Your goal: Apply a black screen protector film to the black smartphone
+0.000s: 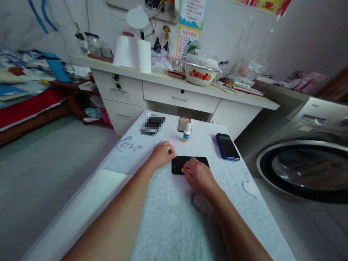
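One black phone (177, 165) is partly hidden by the right hand (199, 174).

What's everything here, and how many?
Cloth: 1, pale blue, centre
Black phone: 1, black, mid-cloth
Bottle: 1, white, beyond it
Gold phone: 1, gold, behind bottle
Purple phone: at least 1, purple-black, cloth's right
Blurred patch: 1, dark, cloth's left
Desk: 1, white, back
Bowl: 1, white, on desk
Clutter: uncountable, mixed, on desk
Washer: 1, grey, right
Bed: 1, red, left
Left hand: 1, bare, black phone's left
Right hand: 1, bare, over black phone
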`<action>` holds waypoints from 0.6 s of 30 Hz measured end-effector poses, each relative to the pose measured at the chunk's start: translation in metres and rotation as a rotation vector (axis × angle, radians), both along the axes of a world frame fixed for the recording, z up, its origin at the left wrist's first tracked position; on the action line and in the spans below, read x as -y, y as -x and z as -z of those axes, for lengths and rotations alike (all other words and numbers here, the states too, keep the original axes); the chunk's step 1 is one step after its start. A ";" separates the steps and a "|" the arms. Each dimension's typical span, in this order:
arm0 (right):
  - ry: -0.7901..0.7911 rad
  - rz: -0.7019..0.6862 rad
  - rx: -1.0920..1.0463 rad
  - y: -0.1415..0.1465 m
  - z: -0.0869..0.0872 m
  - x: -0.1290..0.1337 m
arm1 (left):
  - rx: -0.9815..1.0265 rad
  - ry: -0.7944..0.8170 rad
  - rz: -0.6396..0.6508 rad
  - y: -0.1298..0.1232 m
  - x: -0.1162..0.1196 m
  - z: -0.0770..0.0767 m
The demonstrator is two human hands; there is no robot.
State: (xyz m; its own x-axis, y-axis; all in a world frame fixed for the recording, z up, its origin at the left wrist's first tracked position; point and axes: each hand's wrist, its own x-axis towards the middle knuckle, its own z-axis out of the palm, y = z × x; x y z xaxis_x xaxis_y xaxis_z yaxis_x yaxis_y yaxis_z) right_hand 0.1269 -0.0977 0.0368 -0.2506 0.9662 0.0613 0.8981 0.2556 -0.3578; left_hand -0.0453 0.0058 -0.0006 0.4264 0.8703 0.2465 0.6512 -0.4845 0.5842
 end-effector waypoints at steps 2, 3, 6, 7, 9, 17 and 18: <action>0.001 0.007 0.005 0.000 0.000 0.000 | -0.003 -0.004 0.003 0.000 0.000 0.000; 0.002 0.008 0.009 0.000 0.000 0.001 | -0.004 -0.006 0.004 0.000 0.000 0.000; -0.002 0.003 0.018 0.000 0.000 0.001 | -0.007 -0.007 0.007 0.000 0.000 0.000; -0.003 -0.001 0.021 0.000 0.001 0.001 | -0.009 -0.006 0.008 0.000 0.000 0.001; -0.002 -0.005 0.023 0.000 0.002 0.001 | -0.012 -0.006 0.007 0.001 -0.001 0.002; 0.002 0.002 0.032 0.001 0.001 0.000 | -0.005 -0.016 0.013 0.001 -0.001 0.002; 0.003 0.003 0.037 0.001 0.001 0.000 | -0.007 -0.018 0.011 0.001 -0.001 0.002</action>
State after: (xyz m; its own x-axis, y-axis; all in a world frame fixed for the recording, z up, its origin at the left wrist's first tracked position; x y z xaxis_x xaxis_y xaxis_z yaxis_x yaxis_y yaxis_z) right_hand 0.1263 -0.0979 0.0358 -0.2499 0.9670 0.0490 0.9116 0.2520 -0.3249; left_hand -0.0465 0.0067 -0.0022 0.4382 0.8609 0.2586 0.6497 -0.5021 0.5708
